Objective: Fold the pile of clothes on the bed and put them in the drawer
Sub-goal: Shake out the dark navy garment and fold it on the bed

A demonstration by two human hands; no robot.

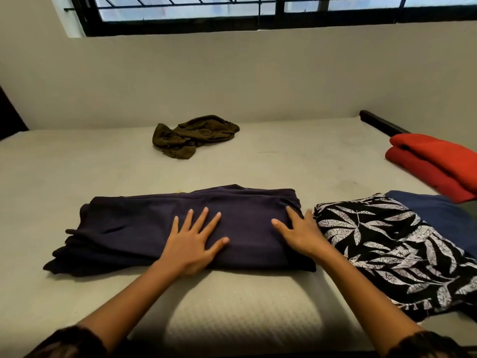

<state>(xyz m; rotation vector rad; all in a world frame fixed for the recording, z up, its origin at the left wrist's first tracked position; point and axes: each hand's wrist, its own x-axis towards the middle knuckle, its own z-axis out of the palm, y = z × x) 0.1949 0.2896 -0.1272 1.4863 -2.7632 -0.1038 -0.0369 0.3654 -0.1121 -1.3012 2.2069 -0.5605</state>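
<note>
A dark navy garment (134,228) lies folded into a long strip across the near part of the bed (77,164). My left hand (192,241) rests flat on its middle with fingers spread. At the strip's right end, my right hand (299,231) also lies flat, fingers apart, holding nothing. An olive green garment (193,136) sits crumpled farther back near the wall. To the right lies a folded black-and-white leaf-print garment (382,249), partly over a blue garment (438,215). A folded red garment (436,164) lies at the far right.
A plain wall (232,78) runs along the far side of the bed under a barred window (258,11). A dark bed-frame rail (382,124) shows at the back right. No drawer is in view.
</note>
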